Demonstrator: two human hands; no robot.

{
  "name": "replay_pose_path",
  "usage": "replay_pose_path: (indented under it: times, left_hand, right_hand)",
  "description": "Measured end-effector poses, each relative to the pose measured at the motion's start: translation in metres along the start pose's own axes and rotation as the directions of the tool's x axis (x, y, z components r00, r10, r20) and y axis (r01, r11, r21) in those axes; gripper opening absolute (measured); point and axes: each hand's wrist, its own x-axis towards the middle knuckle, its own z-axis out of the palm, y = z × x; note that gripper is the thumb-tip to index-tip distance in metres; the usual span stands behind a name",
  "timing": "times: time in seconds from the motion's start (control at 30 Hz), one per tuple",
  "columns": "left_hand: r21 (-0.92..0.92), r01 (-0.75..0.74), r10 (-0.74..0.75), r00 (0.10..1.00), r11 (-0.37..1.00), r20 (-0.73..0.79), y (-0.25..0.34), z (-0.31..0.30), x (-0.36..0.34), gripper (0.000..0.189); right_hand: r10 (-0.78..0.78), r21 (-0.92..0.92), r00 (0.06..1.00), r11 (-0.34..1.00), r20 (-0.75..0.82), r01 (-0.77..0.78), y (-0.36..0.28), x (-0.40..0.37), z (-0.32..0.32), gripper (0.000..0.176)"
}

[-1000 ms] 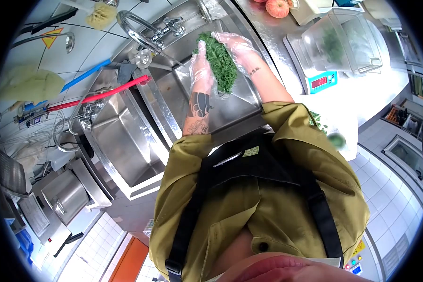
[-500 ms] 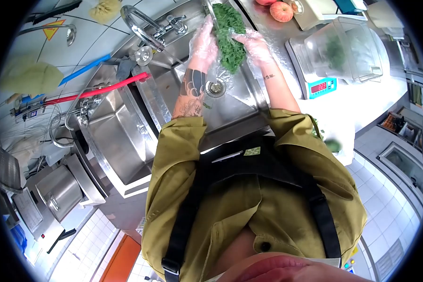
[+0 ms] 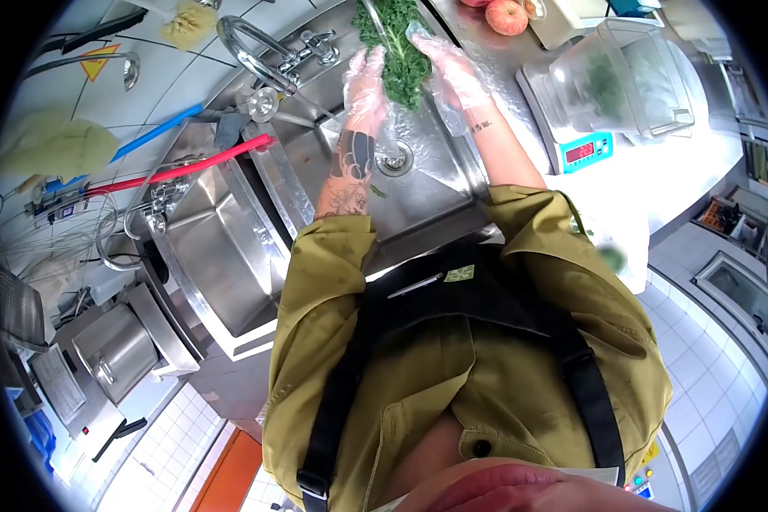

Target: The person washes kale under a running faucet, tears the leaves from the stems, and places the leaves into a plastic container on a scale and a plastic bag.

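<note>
A curly green kale leaf [image 3: 405, 77] is held over the sink [image 3: 431, 192], beneath the spout of a tap [image 3: 372, 12]. My left hand [image 3: 367, 92], in a clear plastic glove, grips the leaf's left edge. On the opposite edge, my right hand [image 3: 452, 68], gloved the same way, has its fingertips on the leaf. Parts of the fingers are hidden behind the green. Below the leaf, the drain [image 3: 393, 159] shows, with a small green scrap [image 3: 378, 191] near it.
A second faucet [image 3: 260, 64] stands at the sink's left, beside another basin [image 3: 222, 256]. On the right counter, a clear container [image 3: 623, 85] with greens sits on a digital scale [image 3: 587, 152]. Apples [image 3: 507, 17] lie at the back. A red hose [image 3: 188, 168] runs along the left.
The kale leaf has shifted up and slightly left, showing its pale stem. My right hand has moved up along its edge; my left hand has dropped a little lower.
</note>
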Motion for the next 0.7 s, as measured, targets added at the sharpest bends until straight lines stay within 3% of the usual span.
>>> replay_pose_path:
  times: [0.03, 0.1, 0.13, 0.2, 0.23, 0.3, 0.4, 0.43, 0.47, 0.5, 0.53, 0.57, 0.6, 0.63, 0.67, 0.7]
  left_hand:
    - [0.007, 0.023, -0.023, 1.000, 1.000, -0.010, 0.009, 0.008, -0.012, 0.056]
    - [0.017, 0.101, -0.101, 0.995, 0.995, 0.000, 0.017, 0.012, -0.018, 0.053]
    - [-0.052, 0.070, -0.072, 0.997, 0.996, -0.029, 0.014, 0.015, -0.014, 0.052]
    - [-0.188, 0.004, -0.021, 0.996, 0.982, -0.091, 0.011, 0.025, -0.012, 0.050]
    - [-0.043, 0.089, -0.093, 0.992, 0.995, -0.089, 0.017, 0.020, -0.018, 0.049]
    - [-0.117, 0.086, -0.100, 0.988, 0.989, -0.119, 0.015, 0.023, -0.022, 0.050]
    - [-0.257, 0.052, -0.069, 0.996, 0.965, -0.057, 0.002, 0.014, -0.019, 0.041]
    - [-0.334, 0.055, -0.064, 0.998, 0.941, -0.017, 0.001, 0.015, -0.020, 0.038]
    - [-0.409, 0.060, -0.056, 0.998, 0.911, 0.021, 0.000, 0.015, -0.022, 0.036]
    - [-0.431, 0.027, 0.017, 0.995, 0.902, 0.097, -0.011, 0.005, -0.022, 0.037]
    - [-0.361, 0.078, -0.055, 0.996, 0.929, 0.073, 0.002, 0.014, -0.034, 0.040]
    - [-0.289, 0.131, -0.125, 0.991, 0.948, 0.041, 0.014, 0.024, -0.051, 0.043]
    - [-0.219, 0.186, -0.191, 0.982, 0.958, 0.002, 0.025, 0.031, -0.062, 0.047]
    - [0.077, 0.330, -0.318, 0.938, 0.941, -0.137, 0.029, 0.028, -0.061, 0.055]
    - [0.054, 0.209, -0.205, 0.976, 0.976, -0.073, 0.013, 0.020, -0.059, 0.057]
    - [0.128, 0.120, -0.114, 0.992, 0.984, -0.056, -0.004, 0.009, -0.056, 0.055]
  right_hand:
    - [-0.053, -0.032, 0.998, 0.998, -0.016, 0.053, 0.001, -0.006, 0.011, 0.060]
    - [-0.177, -0.118, 0.974, 0.974, 0.140, 0.193, 0.008, -0.013, 0.017, 0.050]
    - [-0.299, -0.609, 0.951, 0.740, 0.080, 0.285, 0.017, -0.006, 0.009, 0.038]
    - [-0.461, -0.789, 0.886, 0.521, 0.060, 0.325, 0.027, -0.007, -0.002, 0.033]
    - [-0.481, -0.792, 0.877, 0.530, 0.014, 0.303, 0.030, -0.007, -0.005, 0.031]
    - [-0.517, -0.793, 0.852, 0.551, -0.080, 0.260, 0.031, -0.009, -0.007, 0.027]
    - [-0.133, -0.489, 0.931, 0.871, -0.339, -0.053, 0.025, -0.017, 0.001, 0.024]
    - [-0.417, -0.737, 0.895, 0.653, -0.157, 0.175, 0.045, -0.006, -0.016, 0.022]
    - [-0.653, -0.893, 0.756, 0.314, 0.043, 0.322, 0.064, 0.006, -0.033, 0.023]
    - [-0.608, -0.868, 0.792, 0.421, -0.056, 0.262, 0.058, -0.002, -0.022, 0.024]
    - [-0.552, -0.830, 0.821, 0.521, -0.149, 0.199, 0.054, -0.006, -0.015, 0.025]
    - [-0.510, -0.891, 0.849, 0.439, -0.139, 0.117, 0.064, 0.000, -0.023, 0.023]
    - [-0.365, -0.829, 0.914, 0.556, -0.180, 0.059, 0.053, -0.013, -0.008, 0.024]
    - [-0.421, -0.890, 0.905, 0.386, 0.062, 0.241, 0.074, -0.006, -0.030, 0.026]
    - [-0.431, -0.885, 0.849, 0.202, 0.305, 0.420, 0.096, 0.001, -0.054, 0.027]
    - [-0.197, -0.878, 0.948, 0.366, 0.250, 0.308, 0.050, -0.029, -0.025, 0.028]
